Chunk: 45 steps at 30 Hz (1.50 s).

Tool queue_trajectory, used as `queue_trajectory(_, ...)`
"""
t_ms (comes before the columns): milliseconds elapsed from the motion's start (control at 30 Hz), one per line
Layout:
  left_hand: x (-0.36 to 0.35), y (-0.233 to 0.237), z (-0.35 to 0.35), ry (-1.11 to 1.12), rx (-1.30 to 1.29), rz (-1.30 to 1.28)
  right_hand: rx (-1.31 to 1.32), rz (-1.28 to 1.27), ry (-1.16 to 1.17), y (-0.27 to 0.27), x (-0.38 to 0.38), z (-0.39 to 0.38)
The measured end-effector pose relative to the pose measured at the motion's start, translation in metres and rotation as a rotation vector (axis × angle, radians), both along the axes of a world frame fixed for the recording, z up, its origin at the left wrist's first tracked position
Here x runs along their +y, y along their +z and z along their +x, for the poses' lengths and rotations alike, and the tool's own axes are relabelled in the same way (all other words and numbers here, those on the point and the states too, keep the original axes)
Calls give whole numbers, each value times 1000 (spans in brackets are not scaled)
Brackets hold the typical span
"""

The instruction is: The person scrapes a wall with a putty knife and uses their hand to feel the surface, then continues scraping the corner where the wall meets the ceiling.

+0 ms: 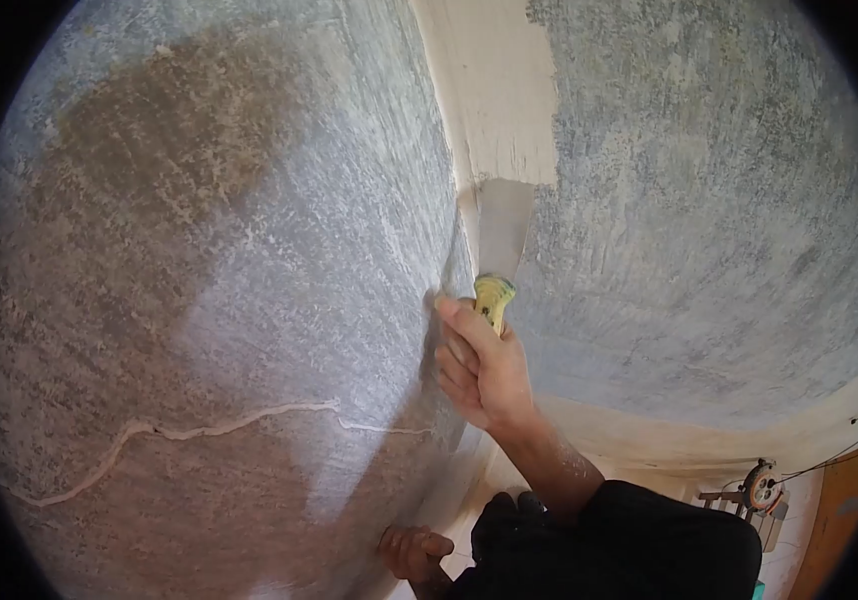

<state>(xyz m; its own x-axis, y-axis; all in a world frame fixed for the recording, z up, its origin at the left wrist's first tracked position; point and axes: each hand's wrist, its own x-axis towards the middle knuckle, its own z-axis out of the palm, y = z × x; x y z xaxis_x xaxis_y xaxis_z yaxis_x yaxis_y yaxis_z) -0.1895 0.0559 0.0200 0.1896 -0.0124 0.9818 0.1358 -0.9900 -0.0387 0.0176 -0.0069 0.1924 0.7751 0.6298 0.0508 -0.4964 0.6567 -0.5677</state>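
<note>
My right hand (484, 370) grips the yellow handle of a putty knife (504, 225). The thumb lies along the handle, and the broad metal blade points up. Its tip meets the lower edge of a smooth cream-coloured strip of filler (499, 90), which runs down the corner between two walls. Lower down, my left hand (413, 552) is beside the left wall, its fingers curled in and the thumb sticking out. Nothing shows in it.
A rough blue-grey wall (329, 240) fills the left, crossed low by a pale filled crack line (219, 425). Another blue-grey wall (699, 200) stands on the right. At the lower right are a cable reel (761, 487) and a brown-orange surface (844, 510).
</note>
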Motion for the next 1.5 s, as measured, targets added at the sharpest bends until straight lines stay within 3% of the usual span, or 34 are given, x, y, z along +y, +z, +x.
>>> queue_trajectory(33,0,1,-3,15,-1,16,100,-143,-119,9,-2,-2)
queue_trajectory(133,-2,11,-2,-81,49,-57,19,-118,-17,-9,-26,13)
queue_trajectory(267,4,-2,3,-51,-56,23,-12,-248,-124,-2,-17,11)
queue_trajectory(467,1,0,-3,-68,36,-39,-127,-198,25,15,-37,33)
queue_trajectory(567,0,6,-9,-63,72,-45,-134,-207,6,23,-30,29)
queue_trajectory(667,-2,9,2,-79,57,-67,-2,-285,-65,-1,-32,18)
queue_trajectory(967,0,0,-1,-74,-2,-34,53,-214,-83,12,-19,6)
queue_trajectory(1500,1,9,2,-82,-6,-20,13,-187,-144,10,-3,1)
